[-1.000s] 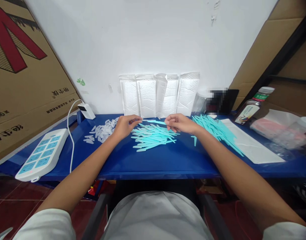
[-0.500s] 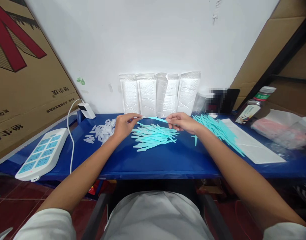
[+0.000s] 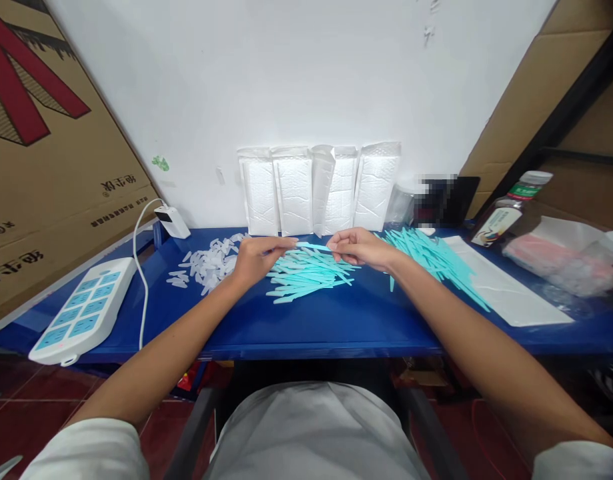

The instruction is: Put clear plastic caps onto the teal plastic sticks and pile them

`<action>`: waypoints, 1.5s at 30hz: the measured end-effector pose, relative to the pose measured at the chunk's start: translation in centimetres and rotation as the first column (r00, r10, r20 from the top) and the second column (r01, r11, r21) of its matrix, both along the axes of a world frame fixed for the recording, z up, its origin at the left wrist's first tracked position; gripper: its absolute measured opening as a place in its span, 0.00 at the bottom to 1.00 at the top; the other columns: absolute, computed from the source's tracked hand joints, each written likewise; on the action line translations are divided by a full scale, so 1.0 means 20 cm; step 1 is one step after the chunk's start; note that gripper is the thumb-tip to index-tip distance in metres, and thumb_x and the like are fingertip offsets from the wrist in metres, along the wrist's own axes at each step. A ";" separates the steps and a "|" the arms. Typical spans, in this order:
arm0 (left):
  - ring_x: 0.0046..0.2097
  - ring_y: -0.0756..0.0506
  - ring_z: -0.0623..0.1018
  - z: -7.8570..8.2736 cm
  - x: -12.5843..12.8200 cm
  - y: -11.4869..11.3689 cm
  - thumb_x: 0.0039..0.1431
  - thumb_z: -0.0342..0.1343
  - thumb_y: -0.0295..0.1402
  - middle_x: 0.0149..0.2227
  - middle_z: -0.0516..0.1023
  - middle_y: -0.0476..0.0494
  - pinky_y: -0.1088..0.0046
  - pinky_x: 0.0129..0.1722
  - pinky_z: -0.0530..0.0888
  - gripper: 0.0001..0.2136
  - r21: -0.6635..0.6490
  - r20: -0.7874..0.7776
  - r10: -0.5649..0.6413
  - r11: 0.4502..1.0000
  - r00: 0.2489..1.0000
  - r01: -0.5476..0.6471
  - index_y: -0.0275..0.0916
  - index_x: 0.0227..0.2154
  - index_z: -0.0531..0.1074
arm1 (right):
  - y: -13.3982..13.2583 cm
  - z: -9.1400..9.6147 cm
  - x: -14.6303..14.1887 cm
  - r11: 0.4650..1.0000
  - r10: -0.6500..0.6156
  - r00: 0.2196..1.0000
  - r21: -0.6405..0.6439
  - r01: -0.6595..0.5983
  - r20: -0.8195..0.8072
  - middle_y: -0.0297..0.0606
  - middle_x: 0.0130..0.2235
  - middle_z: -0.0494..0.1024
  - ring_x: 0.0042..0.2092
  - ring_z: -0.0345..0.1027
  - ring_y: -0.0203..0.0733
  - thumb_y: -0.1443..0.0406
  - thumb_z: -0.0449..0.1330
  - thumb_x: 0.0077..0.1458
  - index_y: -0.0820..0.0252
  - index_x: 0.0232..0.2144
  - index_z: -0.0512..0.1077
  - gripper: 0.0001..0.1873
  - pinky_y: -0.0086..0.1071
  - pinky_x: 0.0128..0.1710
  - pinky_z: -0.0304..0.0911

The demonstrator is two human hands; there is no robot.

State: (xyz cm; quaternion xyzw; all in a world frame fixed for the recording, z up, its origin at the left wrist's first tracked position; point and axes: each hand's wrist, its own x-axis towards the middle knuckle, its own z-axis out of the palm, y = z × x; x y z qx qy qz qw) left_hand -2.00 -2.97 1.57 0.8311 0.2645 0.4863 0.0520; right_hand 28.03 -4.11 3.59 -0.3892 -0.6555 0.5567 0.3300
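My right hand (image 3: 359,247) pinches one end of a slim turquoise eyebrow razor (image 3: 313,247), held level above the table. At the razor's other end, my left hand (image 3: 260,257) is closed, thumb against fingers, around a small translucent cap that is mostly hidden; how far the cap sits over the razor I cannot tell. Below and between the hands lies a heap of turquoise razors (image 3: 311,275). Loose translucent caps (image 3: 211,263) are scattered left of that heap, beside my left wrist. Another razor pile (image 3: 431,257) lies beyond my right forearm.
White padded mailers (image 3: 293,193) lean against the wall behind. A power strip (image 3: 86,307) and a white charger (image 3: 172,221) with its cable occupy the left. On the right are a white sheet (image 3: 511,293), a bottle (image 3: 506,210) and a plastic-wrapped pink bundle (image 3: 556,257).
My left hand has moved right and slightly down, bringing its fingertips to the razor's left end. The right hand has shifted slightly left with the razor, and the gap between the hands has narrowed.
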 end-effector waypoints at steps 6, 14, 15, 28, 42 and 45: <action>0.44 0.45 0.88 0.01 0.01 -0.01 0.72 0.58 0.30 0.45 0.87 0.48 0.72 0.43 0.84 0.09 0.249 -0.097 -0.098 0.961 0.990 0.119 0.42 0.43 0.84 | 0.00 -0.02 -0.01 0.997 0.075 0.997 -0.012 -0.076 -0.021 0.37 0.29 0.79 0.21 0.52 0.26 0.52 0.74 0.53 0.63 0.35 0.76 0.21 0.28 0.20 0.43; 0.35 0.46 0.86 0.01 0.01 0.02 0.69 0.62 0.40 0.38 0.88 0.47 0.74 0.35 0.80 0.10 0.044 -0.065 0.091 0.995 0.994 -0.088 0.41 0.40 0.85 | 0.03 -0.02 0.02 0.908 -0.188 0.963 0.408 0.095 0.193 0.43 0.36 0.84 0.33 0.71 0.40 0.46 0.64 0.61 0.60 0.34 0.79 0.23 0.32 0.34 0.63; 0.36 0.45 0.86 0.02 0.00 0.03 0.68 0.62 0.43 0.39 0.88 0.46 0.73 0.35 0.80 0.12 -0.019 -0.088 0.113 0.993 0.990 -0.115 0.41 0.41 0.85 | 0.05 -0.02 0.05 0.846 -0.284 0.936 0.514 0.142 0.209 0.42 0.36 0.84 0.36 0.73 0.42 0.46 0.62 0.63 0.59 0.33 0.80 0.22 0.34 0.37 0.64; 0.45 0.35 0.82 0.09 -0.42 0.27 0.66 0.59 0.41 0.42 0.86 0.38 0.64 0.42 0.75 0.13 -0.013 -0.712 0.479 0.722 0.513 -0.691 0.41 0.44 0.84 | 0.17 -0.01 0.47 0.867 -0.493 0.291 0.492 0.083 0.820 0.44 0.37 0.85 0.37 0.77 0.48 0.56 0.70 0.56 0.60 0.33 0.83 0.12 0.36 0.34 0.62; 0.53 0.35 0.81 0.05 -0.51 0.35 0.64 0.56 0.31 0.50 0.84 0.37 0.66 0.47 0.74 0.16 -0.058 -0.796 0.386 0.718 0.467 -0.693 0.41 0.51 0.82 | 0.17 0.00 0.44 0.882 -0.447 0.422 0.467 0.061 0.788 0.43 0.37 0.84 0.38 0.75 0.46 0.59 0.65 0.62 0.60 0.33 0.78 0.10 0.34 0.34 0.62; 0.52 0.35 0.82 0.03 -0.54 0.36 0.61 0.56 0.28 0.49 0.85 0.38 0.67 0.46 0.75 0.17 -0.059 -0.804 0.393 0.693 0.446 -0.719 0.43 0.50 0.83 | 0.17 -0.01 0.40 0.795 -0.561 0.482 0.601 0.085 0.673 0.43 0.37 0.83 0.38 0.74 0.45 0.58 0.63 0.65 0.60 0.34 0.75 0.11 0.34 0.35 0.60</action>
